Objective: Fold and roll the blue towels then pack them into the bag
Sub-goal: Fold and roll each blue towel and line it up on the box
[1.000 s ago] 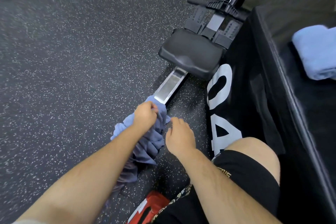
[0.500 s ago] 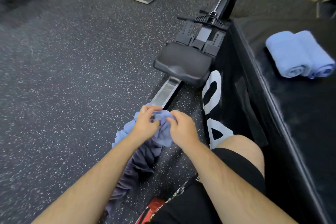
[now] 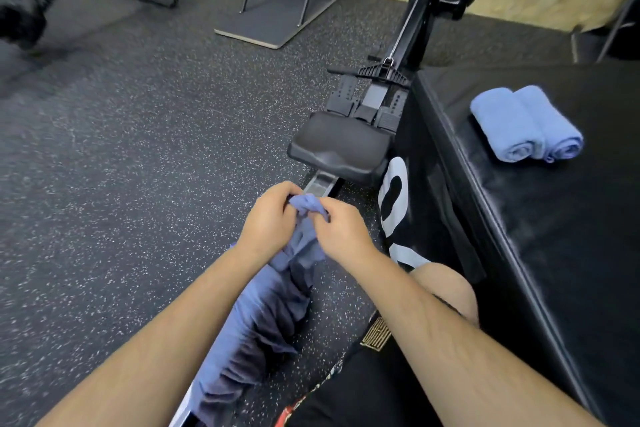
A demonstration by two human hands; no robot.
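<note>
A crumpled blue towel (image 3: 273, 302) is held up near the frame's centre, its top edge pinched between both hands. The left hand (image 3: 268, 218) is curled closed on the cloth from the nine o'clock side, knuckles upward, thumb and fingers bunched around the upper corner. The right hand (image 3: 341, 227) is closed on the same edge from the three o'clock side, fingertips tucked inward — the two hands almost touching. Both forearms are extended from the six o'clock edge and converge at the towel, whose remainder hangs down in loose folds toward the speckled rubber floor (image 3: 121, 184) between them. Beyond the hands, at twelve o'clock, a rowing machine's seat (image 3: 341, 149) is seen on its rail. At two o'clock, two rolled blue towels (image 3: 526, 123) lie side by side — touching — on a black padded box (image 3: 554, 236).
</note>
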